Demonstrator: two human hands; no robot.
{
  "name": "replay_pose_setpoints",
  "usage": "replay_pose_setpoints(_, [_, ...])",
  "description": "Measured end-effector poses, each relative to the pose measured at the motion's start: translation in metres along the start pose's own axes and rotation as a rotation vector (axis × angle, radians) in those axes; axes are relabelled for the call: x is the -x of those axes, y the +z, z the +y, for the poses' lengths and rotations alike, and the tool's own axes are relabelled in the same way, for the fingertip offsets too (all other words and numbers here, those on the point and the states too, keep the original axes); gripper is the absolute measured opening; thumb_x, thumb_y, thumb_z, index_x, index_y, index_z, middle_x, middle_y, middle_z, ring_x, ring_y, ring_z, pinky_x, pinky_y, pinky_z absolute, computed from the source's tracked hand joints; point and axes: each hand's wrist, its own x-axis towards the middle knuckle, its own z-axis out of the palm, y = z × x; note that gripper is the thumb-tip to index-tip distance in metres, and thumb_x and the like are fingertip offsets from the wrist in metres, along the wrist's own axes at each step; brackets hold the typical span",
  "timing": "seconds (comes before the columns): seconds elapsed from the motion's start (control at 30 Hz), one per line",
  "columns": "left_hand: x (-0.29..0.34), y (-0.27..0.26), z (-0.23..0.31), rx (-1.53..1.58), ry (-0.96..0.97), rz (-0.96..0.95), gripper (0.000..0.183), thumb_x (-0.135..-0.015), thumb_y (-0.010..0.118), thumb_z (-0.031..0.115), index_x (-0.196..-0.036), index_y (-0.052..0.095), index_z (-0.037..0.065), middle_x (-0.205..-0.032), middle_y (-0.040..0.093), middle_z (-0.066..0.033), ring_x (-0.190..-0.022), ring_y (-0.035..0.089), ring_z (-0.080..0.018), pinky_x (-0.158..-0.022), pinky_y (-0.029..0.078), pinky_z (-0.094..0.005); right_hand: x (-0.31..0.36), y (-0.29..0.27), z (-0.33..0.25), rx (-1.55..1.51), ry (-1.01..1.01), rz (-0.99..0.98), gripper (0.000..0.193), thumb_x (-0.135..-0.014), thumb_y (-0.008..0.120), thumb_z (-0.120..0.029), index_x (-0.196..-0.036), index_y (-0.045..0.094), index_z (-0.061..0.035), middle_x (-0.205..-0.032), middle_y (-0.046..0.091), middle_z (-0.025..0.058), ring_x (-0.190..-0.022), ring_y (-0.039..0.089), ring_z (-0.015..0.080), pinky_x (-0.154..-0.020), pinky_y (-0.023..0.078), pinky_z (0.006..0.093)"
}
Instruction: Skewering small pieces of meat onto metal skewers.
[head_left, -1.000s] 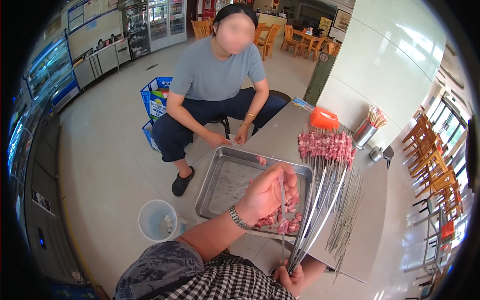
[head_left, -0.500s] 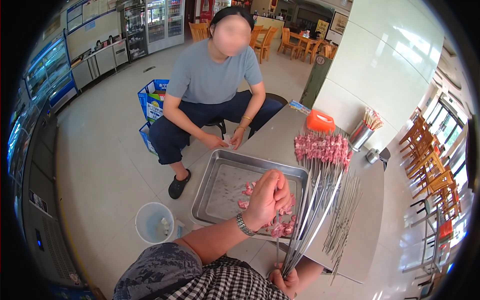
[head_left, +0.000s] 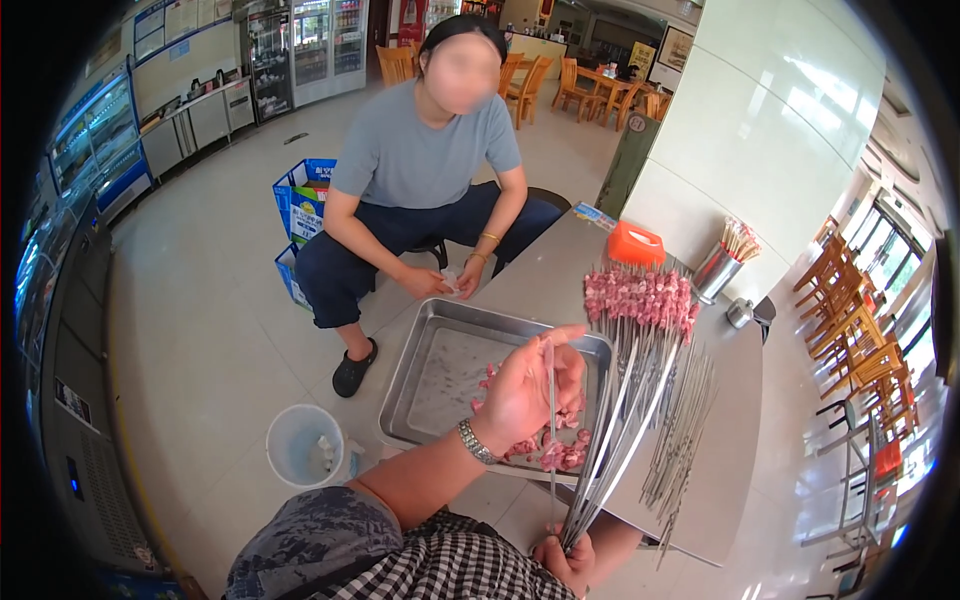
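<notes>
My left hand (head_left: 530, 385), with a metal watch on the wrist, is raised over the near right corner of a steel tray (head_left: 440, 350). Its fingers curl around a thin metal skewer (head_left: 551, 440) that stands almost upright. Whether a meat piece is under the fingers I cannot tell. Raw meat pieces (head_left: 560, 455) lie in the tray just below this hand. My right hand (head_left: 568, 560), at the lower edge, grips the near ends of a bundle of loaded skewers (head_left: 620, 420). Their meat-covered tips (head_left: 640, 295) fan out on the grey table (head_left: 720, 480).
Bare skewers (head_left: 685, 430) lie right of the bundle. An orange box (head_left: 635, 243) and a metal cup of sticks (head_left: 725, 265) stand at the table's far end. A person in a grey shirt (head_left: 425, 160) sits opposite. A pale bucket (head_left: 300, 445) stands on the floor at left.
My left hand has lifted from the meat pieces in the tray and closed around the upright skewer. The right hand and its bundle stay in place.
</notes>
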Motion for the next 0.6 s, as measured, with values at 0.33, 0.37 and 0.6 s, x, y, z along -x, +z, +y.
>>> replay_pose_setpoints(0.33, [-0.007, -0.031, 0.005, 0.149, -0.022, -0.175, 0.023, -0.098, 0.037, 0.029, -0.087, 0.050, 0.014, -0.064, 0.031, 0.0054, -0.051, 0.026, -0.0060, -0.049, 0.028, -0.0218, 0.002, 0.003, -0.002, -0.013, 0.048, -0.001, 0.014, -0.087, 0.051, 0.000, -0.101, 0.054, -0.0009, -0.064, 0.050, -0.0005, -0.055, 0.044, 0.0084, -0.050, 0.036, 0.0217])
replay_pose_setpoints(0.37, [-0.007, -0.030, 0.004, 0.149, -0.022, -0.175, 0.023, -0.098, 0.037, 0.029, -0.087, 0.050, 0.014, -0.064, 0.031, 0.0054, -0.051, 0.026, -0.0060, -0.049, 0.028, -0.0218, 0.002, 0.002, -0.003, -0.013, 0.048, -0.001, 0.014, -0.087, 0.051, 0.000, -0.101, 0.054, -0.0009, -0.064, 0.050, -0.0005, -0.055, 0.044, 0.0084, -0.050, 0.036, 0.0217])
replay_pose_setpoints(0.6, [-0.007, -0.024, 0.001, 0.137, 0.026, -0.160, 0.020, -0.096, 0.037, 0.024, -0.083, 0.045, 0.011, -0.065, 0.033, 0.0039, -0.052, 0.028, -0.0075, -0.051, 0.030, -0.0232, 0.002, -0.001, 0.002, 0.005, 0.028, -0.035, 0.016, -0.088, 0.051, 0.000, -0.104, 0.054, -0.0009, -0.065, 0.050, -0.0005, -0.056, 0.044, 0.0083, -0.050, 0.036, 0.0220])
